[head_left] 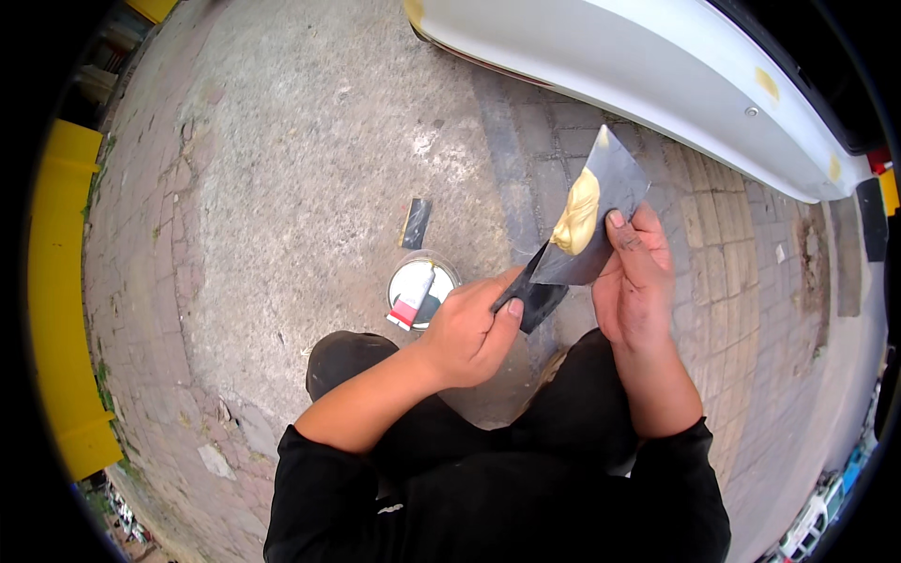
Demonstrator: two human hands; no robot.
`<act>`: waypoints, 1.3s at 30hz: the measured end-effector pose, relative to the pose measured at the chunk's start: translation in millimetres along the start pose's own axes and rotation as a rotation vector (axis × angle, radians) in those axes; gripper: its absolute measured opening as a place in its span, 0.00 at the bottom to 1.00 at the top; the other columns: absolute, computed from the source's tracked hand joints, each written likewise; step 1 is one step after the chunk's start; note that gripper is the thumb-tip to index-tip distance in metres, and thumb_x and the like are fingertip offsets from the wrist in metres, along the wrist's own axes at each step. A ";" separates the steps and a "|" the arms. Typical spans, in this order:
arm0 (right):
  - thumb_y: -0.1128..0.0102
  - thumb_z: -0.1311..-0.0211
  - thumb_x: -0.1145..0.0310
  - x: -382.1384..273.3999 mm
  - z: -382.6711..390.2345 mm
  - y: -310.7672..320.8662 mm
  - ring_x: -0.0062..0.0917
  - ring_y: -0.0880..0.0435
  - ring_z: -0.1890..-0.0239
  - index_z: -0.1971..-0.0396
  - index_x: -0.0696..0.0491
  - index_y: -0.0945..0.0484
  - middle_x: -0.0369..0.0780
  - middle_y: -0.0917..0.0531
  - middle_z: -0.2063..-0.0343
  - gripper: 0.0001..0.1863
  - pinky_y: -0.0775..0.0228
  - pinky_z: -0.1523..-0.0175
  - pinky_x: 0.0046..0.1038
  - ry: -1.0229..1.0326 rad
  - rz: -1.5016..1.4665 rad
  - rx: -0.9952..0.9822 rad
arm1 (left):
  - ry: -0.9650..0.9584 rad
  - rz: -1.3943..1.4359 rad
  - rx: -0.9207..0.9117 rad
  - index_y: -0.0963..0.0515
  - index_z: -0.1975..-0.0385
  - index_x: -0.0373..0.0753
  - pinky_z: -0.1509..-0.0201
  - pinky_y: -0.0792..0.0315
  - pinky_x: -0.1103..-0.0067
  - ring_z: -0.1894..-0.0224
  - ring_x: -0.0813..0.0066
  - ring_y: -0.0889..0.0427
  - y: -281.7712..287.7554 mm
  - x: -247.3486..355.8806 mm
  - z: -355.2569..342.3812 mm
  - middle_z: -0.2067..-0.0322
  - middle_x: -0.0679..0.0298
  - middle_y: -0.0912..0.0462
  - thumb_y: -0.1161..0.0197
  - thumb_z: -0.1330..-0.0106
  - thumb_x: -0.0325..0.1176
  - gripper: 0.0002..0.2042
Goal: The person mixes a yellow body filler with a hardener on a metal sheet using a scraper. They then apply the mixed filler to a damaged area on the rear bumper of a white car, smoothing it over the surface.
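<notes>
My left hand point(469, 336) is closed on a black, flat putty spreader point(542, 305), thumb on its near face. My right hand point(640, 286) grips a thin grey spreader plate point(623, 169), its thumb pressed on the upper face and fingers behind. A thick mound of pale yellow putty point(577, 212) lies along the left side of this plate. At the plate's lower left corner, the two tools overlap in the picture; whether they touch I cannot tell.
On the ground stands a round tin point(449, 264) with a red-and-white tube point(411, 298) across its top. Beyond it lies a dark scraper point(416, 223). A white car body panel point(638, 61) with yellowish patches spans the upper right. Yellow metal point(61, 300) edges the left.
</notes>
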State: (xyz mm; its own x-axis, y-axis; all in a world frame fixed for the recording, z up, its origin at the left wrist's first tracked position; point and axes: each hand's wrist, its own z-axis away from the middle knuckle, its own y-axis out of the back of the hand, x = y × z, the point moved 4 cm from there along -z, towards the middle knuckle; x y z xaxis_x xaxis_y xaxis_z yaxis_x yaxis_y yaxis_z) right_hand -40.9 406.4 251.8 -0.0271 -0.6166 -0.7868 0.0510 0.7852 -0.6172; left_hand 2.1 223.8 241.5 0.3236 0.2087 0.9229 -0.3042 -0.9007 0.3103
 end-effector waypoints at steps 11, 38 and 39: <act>0.49 0.33 0.80 -10.0 13.2 -3.8 0.30 0.26 0.40 0.35 0.60 0.46 0.47 0.31 0.39 0.28 0.34 0.37 0.33 0.299 0.215 -0.137 | 0.273 1.337 0.176 0.36 0.39 0.30 0.37 0.30 0.66 0.42 0.64 0.24 14.8 -2.0 -10.6 0.44 0.54 0.24 0.50 0.27 0.32 0.20; 0.46 0.38 0.83 53.0 26.0 -8.3 0.46 0.24 0.45 0.42 0.60 0.32 0.54 0.24 0.48 0.22 0.32 0.40 0.39 0.101 0.647 -0.554 | 0.109 1.322 0.090 0.32 0.43 0.27 0.40 0.31 0.69 0.44 0.66 0.23 33.6 26.4 1.3 0.48 0.53 0.22 0.49 0.28 0.28 0.17; 0.46 0.39 0.82 56.0 19.4 1.4 0.42 0.21 0.52 0.47 0.60 0.29 0.51 0.21 0.54 0.19 0.28 0.46 0.36 -0.028 0.531 -0.367 | 0.129 1.325 0.102 0.32 0.43 0.27 0.40 0.30 0.69 0.44 0.66 0.22 35.9 25.4 -0.3 0.48 0.53 0.22 0.49 0.28 0.28 0.17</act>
State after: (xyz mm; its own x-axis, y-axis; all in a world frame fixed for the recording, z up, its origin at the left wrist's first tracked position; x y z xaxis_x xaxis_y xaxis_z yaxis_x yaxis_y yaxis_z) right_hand -23.0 371.9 207.1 -0.0661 -0.1366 -0.9884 -0.2947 0.9491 -0.1114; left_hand -1.0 196.9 276.2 -0.2503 -0.8108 0.5290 -0.2507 -0.4735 -0.8444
